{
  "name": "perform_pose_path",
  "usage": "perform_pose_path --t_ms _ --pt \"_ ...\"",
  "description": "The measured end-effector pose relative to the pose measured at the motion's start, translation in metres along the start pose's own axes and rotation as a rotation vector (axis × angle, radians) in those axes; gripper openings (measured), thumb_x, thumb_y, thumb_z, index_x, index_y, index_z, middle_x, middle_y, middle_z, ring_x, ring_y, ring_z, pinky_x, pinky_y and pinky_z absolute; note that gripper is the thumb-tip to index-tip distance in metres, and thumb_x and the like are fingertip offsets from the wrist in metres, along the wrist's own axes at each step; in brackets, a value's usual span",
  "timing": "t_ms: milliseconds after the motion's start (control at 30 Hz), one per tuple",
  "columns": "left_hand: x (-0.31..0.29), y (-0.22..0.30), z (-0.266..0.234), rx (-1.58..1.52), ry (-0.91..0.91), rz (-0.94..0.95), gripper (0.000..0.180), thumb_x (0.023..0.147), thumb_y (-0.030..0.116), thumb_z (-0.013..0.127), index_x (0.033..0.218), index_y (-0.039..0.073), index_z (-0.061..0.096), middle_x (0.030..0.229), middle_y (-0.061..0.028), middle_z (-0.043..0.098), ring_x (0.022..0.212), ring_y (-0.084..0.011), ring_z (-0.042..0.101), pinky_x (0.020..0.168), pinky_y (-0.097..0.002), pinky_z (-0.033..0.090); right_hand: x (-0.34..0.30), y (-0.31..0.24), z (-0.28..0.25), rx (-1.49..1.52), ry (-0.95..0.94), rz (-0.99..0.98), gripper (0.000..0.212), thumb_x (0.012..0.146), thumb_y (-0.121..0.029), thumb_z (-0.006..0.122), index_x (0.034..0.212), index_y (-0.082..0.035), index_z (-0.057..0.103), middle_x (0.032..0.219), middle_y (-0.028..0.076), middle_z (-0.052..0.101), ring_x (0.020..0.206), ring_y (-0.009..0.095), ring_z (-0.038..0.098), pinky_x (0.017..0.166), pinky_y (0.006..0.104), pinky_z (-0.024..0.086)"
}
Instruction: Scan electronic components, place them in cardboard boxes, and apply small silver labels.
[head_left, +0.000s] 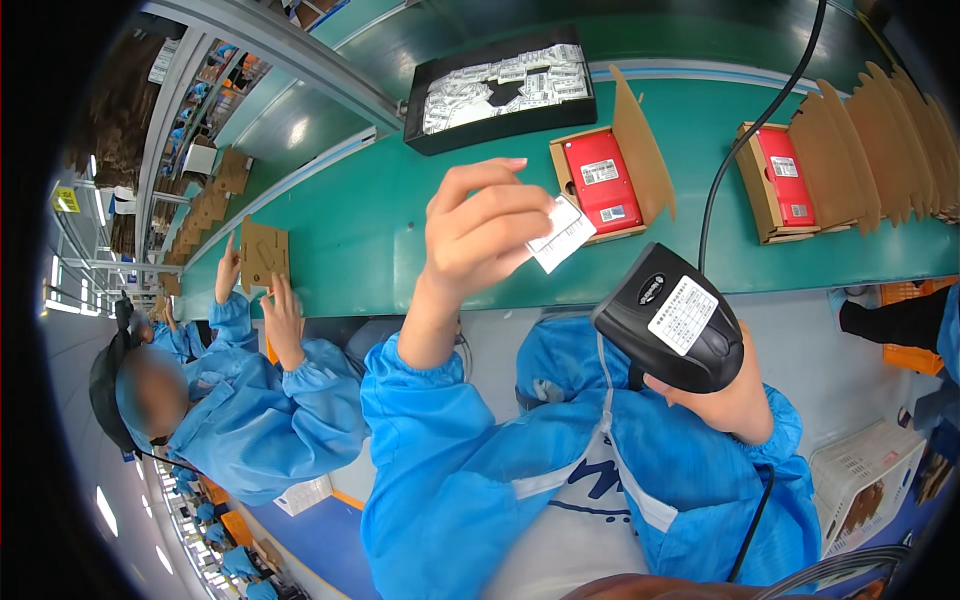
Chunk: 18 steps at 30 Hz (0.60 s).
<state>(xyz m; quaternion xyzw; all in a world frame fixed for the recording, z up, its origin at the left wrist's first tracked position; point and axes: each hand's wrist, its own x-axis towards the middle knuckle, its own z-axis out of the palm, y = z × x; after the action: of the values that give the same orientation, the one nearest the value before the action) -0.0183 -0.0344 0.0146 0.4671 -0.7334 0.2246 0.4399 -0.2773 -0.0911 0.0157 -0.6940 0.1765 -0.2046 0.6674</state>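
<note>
My left hand [475, 225] is raised over the green bench and pinches a small white printed label card [562, 238] between thumb and fingers. The card is tilted, with its printed side partly in view. In my right hand [728, 402] is a black handheld barcode scanner [655, 312] with a white sticker on its top; most of the fingers are hidden beneath it. Just beyond the card lies an opened cardboard box [648, 165] with a red boxed item [607, 178] inside, bearing white labels. The scanner's black cable [712, 190] runs up past that box.
At the back stands a black tray [425, 145] of white label cards. Another opened box with a red item [782, 165] is at the right, beside a row of cardboard flaps [860, 160]. On the left a co-worker [270, 400] handles a cardboard box [265, 250]. A white crate [865, 470] stands lower right.
</note>
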Motion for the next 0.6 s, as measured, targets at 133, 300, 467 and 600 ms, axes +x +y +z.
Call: perform_pose_path --t_ms 133,300,467,600 --pt "0.002 0.006 -0.008 0.136 -0.06 0.108 0.025 0.049 0.007 0.073 0.071 0.012 0.061 0.082 0.0004 0.063 0.078 -0.0169 0.054 0.071 -0.0342 0.054 -0.003 -0.002 0.002 -0.008 -0.023 0.012 0.033 0.068 -0.009 0.074 0.097 -0.003 0.062 0.088 0.011 0.066 0.076 0.025 0.065 0.068 0.031 0.05" --pt "0.002 0.002 -0.002 0.135 -0.071 0.159 0.024 0.05 0.006 0.071 0.072 0.011 0.061 0.085 -0.0001 0.063 0.079 -0.0176 0.054 0.071 -0.0343 0.053 -0.008 -0.005 -0.002 -0.081 0.024 -0.014 0.035 0.066 -0.01 0.075 0.098 -0.004 0.062 0.088 0.011 0.066 0.076 0.025 0.065 0.067 0.031 0.05" --pt "-0.014 -0.016 0.023 -0.047 -0.176 -0.189 0.022 0.056 0.001 0.068 0.075 0.01 0.062 0.088 -0.0002 0.062 0.083 -0.0216 0.055 0.072 -0.0326 0.048 -0.012 -0.001 -0.011 -0.196 0.08 -0.122 0.035 0.064 -0.011 0.076 0.095 -0.004 0.062 0.086 0.01 0.066 0.073 0.025 0.066 0.065 0.0307 0.051" --pt "-0.038 -0.039 0.059 -0.004 -0.294 -0.294 0.02 0.063 0.0 0.065 0.08 0.009 0.062 0.089 -0.0005 0.063 0.085 -0.0189 0.056 0.073 -0.0299 0.047 -0.026 0.009 -0.013 0.016 0.175 0.196 0.033 0.064 -0.012 0.077 0.093 -0.004 0.064 0.084 0.009 0.067 0.07 0.022 0.066 0.065 0.0286 0.05"
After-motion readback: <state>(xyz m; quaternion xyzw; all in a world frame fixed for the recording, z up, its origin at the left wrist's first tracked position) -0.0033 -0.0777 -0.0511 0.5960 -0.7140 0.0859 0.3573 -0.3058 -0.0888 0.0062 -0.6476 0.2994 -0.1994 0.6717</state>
